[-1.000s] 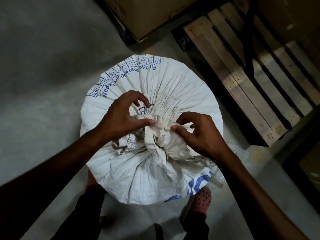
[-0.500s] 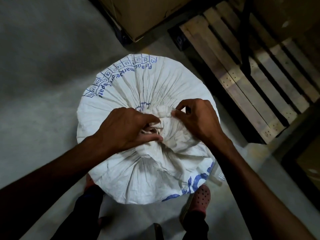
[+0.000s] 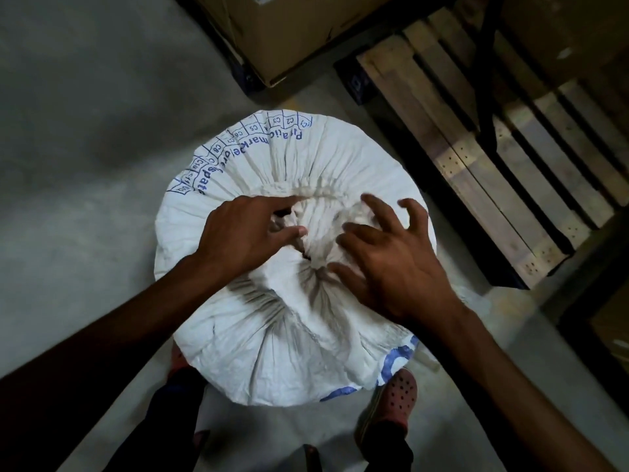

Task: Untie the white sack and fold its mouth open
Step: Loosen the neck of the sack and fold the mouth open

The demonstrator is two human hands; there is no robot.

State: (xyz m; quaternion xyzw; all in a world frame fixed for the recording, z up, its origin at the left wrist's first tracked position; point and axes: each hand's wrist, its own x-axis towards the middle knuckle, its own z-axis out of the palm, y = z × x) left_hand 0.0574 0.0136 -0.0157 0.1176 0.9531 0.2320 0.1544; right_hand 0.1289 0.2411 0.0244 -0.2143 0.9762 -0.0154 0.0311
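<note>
A full white sack (image 3: 272, 335) with blue print stands on the floor below me, seen from above. Its gathered mouth (image 3: 316, 229) bunches at the centre, with a curved ridge of pleated cloth along its far side. My left hand (image 3: 245, 233) is at the left of the bunch, thumb and curled fingers pinching the cloth, index finger stretched over the ridge. My right hand (image 3: 388, 260) lies on the right of the bunch with its fingers spread apart and blurred, gripping nothing. Any tie or knot is hidden under the cloth and my hands.
A wooden pallet (image 3: 493, 158) lies close to the sack's right. A cardboard box (image 3: 289, 32) on a dark base stands beyond the sack. My feet in pink clogs (image 3: 394, 400) touch the sack's near side. Grey concrete floor (image 3: 85, 148) stretches to the left.
My right hand has let go of the bunched cloth and spread its fingers. The tight knot has loosened into a wider bunch with a ridge at the back. My left hand stayed on the cloth.
</note>
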